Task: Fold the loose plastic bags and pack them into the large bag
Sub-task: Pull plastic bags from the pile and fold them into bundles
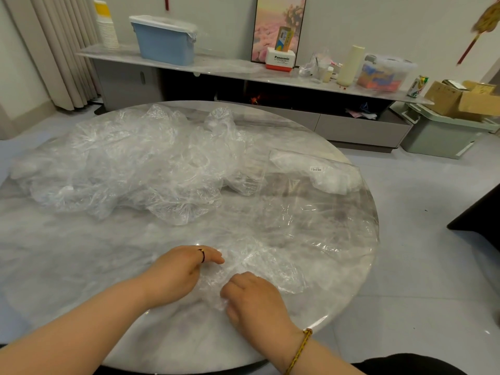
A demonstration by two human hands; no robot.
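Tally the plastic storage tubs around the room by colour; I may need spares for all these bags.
Blue tub: 1
Clear tub: 1
Green tub: 1
Total: 3

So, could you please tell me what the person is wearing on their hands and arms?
The left hand has a thin dark ring on one finger. The right hand has a braided yellow-brown cord bracelet at the wrist. Both forearms are bare, and there are no gloves.
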